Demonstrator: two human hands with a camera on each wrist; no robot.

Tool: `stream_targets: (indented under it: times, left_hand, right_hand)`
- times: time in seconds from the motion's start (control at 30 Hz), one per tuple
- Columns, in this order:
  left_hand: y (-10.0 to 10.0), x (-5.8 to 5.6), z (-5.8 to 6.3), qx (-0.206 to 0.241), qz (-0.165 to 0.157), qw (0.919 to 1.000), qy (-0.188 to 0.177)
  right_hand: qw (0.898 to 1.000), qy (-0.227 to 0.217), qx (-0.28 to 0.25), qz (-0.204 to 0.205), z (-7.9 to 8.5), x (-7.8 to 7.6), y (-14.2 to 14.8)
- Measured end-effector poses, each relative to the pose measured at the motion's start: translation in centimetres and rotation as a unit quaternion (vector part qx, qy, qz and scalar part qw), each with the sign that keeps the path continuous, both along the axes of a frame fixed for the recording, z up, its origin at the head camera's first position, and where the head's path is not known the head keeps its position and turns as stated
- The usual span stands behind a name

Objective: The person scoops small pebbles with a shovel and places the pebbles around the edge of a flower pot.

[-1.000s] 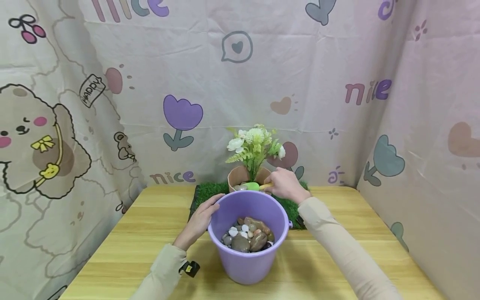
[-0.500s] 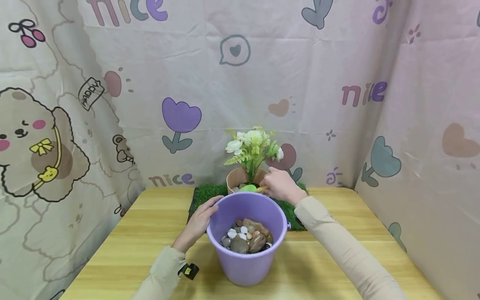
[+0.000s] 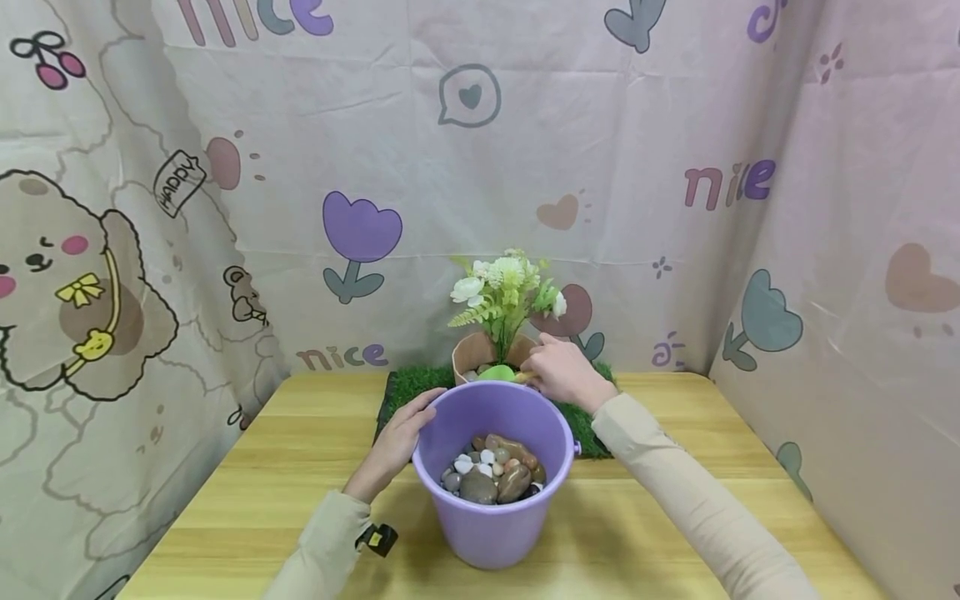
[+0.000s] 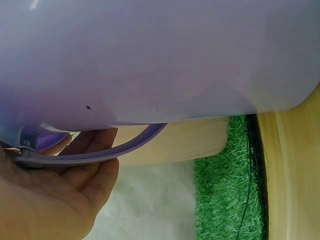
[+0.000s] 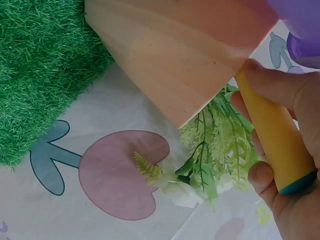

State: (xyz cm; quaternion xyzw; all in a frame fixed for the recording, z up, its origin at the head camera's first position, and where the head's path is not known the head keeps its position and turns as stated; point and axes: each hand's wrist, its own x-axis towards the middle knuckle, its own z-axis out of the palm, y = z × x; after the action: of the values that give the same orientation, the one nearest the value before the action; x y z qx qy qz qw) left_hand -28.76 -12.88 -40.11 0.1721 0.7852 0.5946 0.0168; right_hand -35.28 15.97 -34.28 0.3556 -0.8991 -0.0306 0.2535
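A purple bucket (image 3: 491,533) holding several stones (image 3: 480,487) stands on the table, with white, grey and brown ones among them. My left hand (image 3: 397,437) holds its left rim; in the left wrist view the bucket's handle (image 4: 100,155) lies across the fingers. Behind the bucket is a peach flowerpot (image 3: 469,353) with white artificial flowers (image 3: 507,287) and some stones inside. My right hand (image 3: 564,371) grips the yellow handle (image 5: 272,132) of a small trowel, its green blade (image 3: 497,372) at the pot's opening. The bucket's rim hides the pot's lower part.
Under the pot lies a green artificial grass mat (image 3: 420,383) with a dark edge. The wooden table (image 3: 300,467) extends to both sides. Printed curtains (image 3: 480,167) enclose the back and sides.
The trowel's blade has shifted slightly left over the pot, with the right hand following. The left hand stays on the bucket, and the view tilts a little.
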Motion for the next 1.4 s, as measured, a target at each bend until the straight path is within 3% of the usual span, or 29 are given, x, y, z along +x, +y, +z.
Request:
stream_targets:
  times: [0.23,0.43,0.53,0.77,1.1,1.4]
  left_hand:
    - [-0.2,-0.1,-0.2,0.001,0.015,0.9999,0.001]
    - [-0.4,0.0,-0.2,-0.002,0.013,0.9999,-0.001]
    - [-0.4,0.1,-0.1,0.001,0.01,0.9999,-0.004]
    - [-0.4,-0.1,-0.1,0.005,-0.013,0.9998,-0.012]
    - [-0.3,-0.2,-0.1,-0.002,-0.006,0.9999,-0.009]
    - [-0.2,-0.2,-0.1,0.007,-0.011,0.9999,-0.009]
  right_hand:
    - [0.997,0.069,-0.017,0.004,-0.1,0.0,0.7]
    - [0.995,0.091,-0.036,0.003,-0.2,0.2,1.5]
    - [0.996,0.069,-0.056,-0.01,-0.1,0.4,2.0]
    - [0.996,-0.03,-0.079,-0.037,-0.4,1.2,3.5]
    - [0.992,-0.071,-0.107,0.013,-0.8,3.4,4.7]
    - [0.976,-0.124,-0.164,0.072,-0.1,5.4,4.6]
